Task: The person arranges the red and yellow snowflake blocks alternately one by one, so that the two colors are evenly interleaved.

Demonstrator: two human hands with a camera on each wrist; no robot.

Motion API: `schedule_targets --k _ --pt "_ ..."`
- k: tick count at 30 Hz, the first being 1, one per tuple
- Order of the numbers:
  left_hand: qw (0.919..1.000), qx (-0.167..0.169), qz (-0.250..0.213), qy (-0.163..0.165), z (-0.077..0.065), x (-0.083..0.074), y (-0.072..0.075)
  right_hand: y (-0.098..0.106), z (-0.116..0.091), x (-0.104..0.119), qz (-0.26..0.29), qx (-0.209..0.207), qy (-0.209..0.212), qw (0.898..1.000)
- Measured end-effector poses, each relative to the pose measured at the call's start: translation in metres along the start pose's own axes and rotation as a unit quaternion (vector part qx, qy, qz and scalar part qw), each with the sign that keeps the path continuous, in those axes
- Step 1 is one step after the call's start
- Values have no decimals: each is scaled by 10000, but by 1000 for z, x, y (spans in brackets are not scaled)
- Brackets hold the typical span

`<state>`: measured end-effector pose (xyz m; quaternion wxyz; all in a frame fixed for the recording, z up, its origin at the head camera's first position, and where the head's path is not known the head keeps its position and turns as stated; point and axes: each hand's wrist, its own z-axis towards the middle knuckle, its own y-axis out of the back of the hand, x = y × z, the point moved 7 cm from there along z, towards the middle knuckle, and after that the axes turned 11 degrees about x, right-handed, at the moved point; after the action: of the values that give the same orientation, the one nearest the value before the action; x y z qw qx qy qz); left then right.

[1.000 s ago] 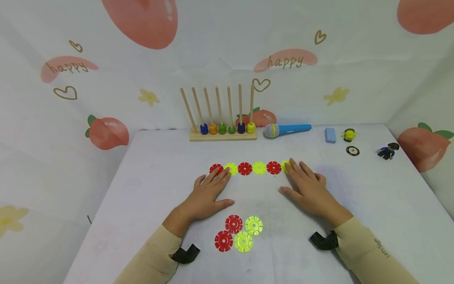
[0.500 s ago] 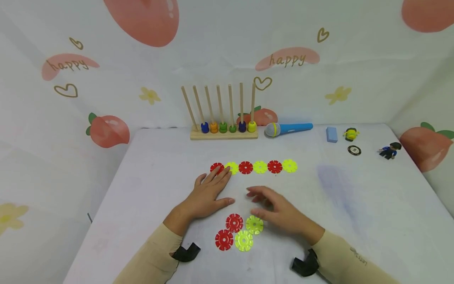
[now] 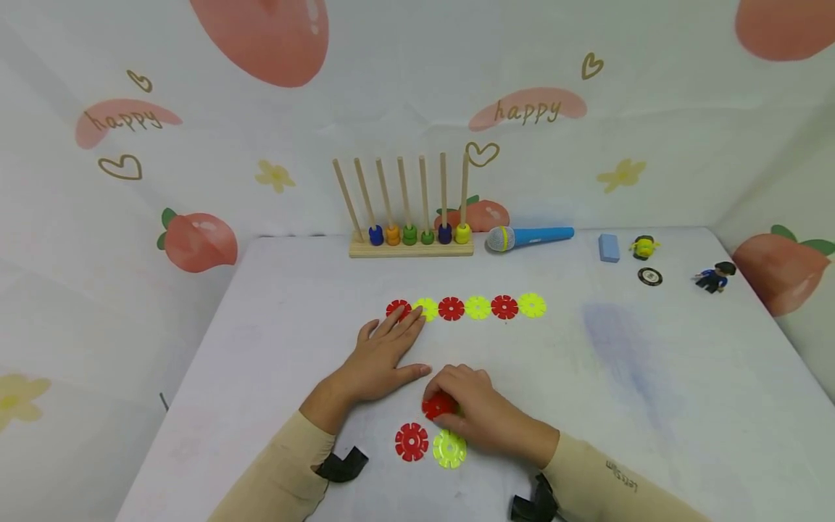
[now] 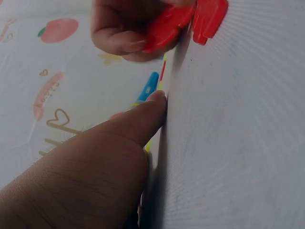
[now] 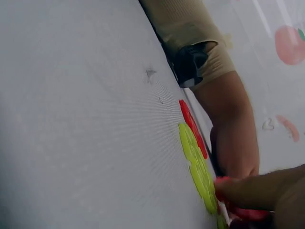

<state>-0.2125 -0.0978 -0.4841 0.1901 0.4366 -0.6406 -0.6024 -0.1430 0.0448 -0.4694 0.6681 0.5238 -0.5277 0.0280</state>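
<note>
My right hand (image 3: 483, 409) pinches a red notched plastic disc (image 3: 438, 407) between thumb and fingers; in the left wrist view this disc is tilted, its edge raised. Just below lie another red disc (image 3: 412, 442) and a yellow-green disc (image 3: 450, 450). A second yellow-green disc of this near group is mostly covered by the right hand. My left hand (image 3: 381, 366) rests palm down with straight, spread fingers. Its fingertips lie over the left end of a row of alternating discs, partly covering a red disc (image 3: 396, 307) and a yellow-green disc (image 3: 427, 307).
The row runs right to a yellow-green disc (image 3: 532, 305). Behind it stand a wooden peg rack (image 3: 411, 249) with coloured beads and a blue toy microphone (image 3: 541, 235). At the back right are a blue block (image 3: 609, 248), two small figures (image 3: 715, 278) and a black round piece (image 3: 649, 277).
My right hand has left the right end of the row, moved toward me and left, and taken hold of a red disc from the near group. The left hand has stayed in place.
</note>
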Motion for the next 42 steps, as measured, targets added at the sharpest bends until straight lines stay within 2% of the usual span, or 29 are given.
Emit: schedule_targets --k 4,7,10,12,15,19,23,27,29,32,34,36,42 --pt "10000 41 -42 5 0 0 0 20 -7 -8 974 -260 19 9949" --pt "10000 46 -6 7 0 -1 0 49 -15 -22 1361 -795 -93 9875" --pt "10000 41 27 10 0 -1 0 84 -30 -48 1594 -1450 -361 9758" --pt "10000 56 25 16 0 -1 1 106 -43 -72 1653 -1879 -648 9660" --pt "10000 62 -3 19 0 -2 1 132 -65 -112 1544 -2429 -1327 9485" --pt "10000 67 9 23 1 -2 1 150 -90 -152 1268 -2754 -2185 9275" --pt "10000 32 22 4 1 -2 1 159 -96 -163 752 -2620 -2404 9316" --pt "10000 21 -2 -5 0 -2 2 161 -94 -156 -313 -2329 -2454 9405" --pt "10000 27 -7 -5 0 -2 2 158 -92 -151 -915 -1936 -2447 9457" --pt "10000 36 8 -2 0 -1 0 149 -89 -146 -1586 -1055 -2459 9504" --pt "10000 36 36 1 0 -2 0 142 -88 -145 -1719 -531 -2523 9508" --pt "10000 43 35 7 0 -2 0 138 -87 -144 -1722 -250 -2625 9491" --pt "10000 44 30 14 0 -1 0 134 -86 -140 -1564 -137 -2660 9511"
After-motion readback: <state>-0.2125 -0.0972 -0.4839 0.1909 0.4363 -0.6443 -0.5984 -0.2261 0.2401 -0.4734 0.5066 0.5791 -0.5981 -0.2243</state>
